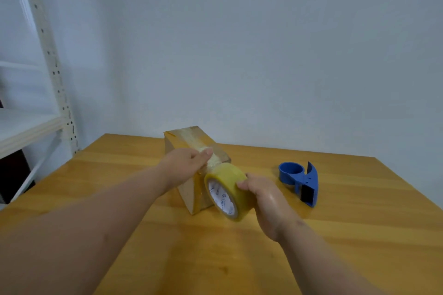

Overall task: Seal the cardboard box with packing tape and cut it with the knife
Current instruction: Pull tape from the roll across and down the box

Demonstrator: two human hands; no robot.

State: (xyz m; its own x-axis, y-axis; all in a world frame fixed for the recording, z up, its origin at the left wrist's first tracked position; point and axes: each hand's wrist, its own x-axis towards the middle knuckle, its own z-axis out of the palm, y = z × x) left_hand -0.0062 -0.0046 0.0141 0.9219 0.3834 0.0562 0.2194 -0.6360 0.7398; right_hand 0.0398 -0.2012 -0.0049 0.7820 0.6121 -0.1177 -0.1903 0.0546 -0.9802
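A small cardboard box (178,145) stands in the middle of the wooden table (335,235), with a strip of clear tape running along its top. My left hand (184,163) rests on the box's top near edge, its thumb pressing the tape down. A roll of yellowish packing tape (226,190) hangs just in front of the box, and my right hand (266,199) grips it from the right side. A short length of tape stretches from the roll up to the box top. No knife is in view.
A blue tape dispenser (300,181) lies on the table to the right of my right hand. A white metal shelf rack (48,79) stands at the left, beside the table's far left corner. A plain wall runs behind the table.
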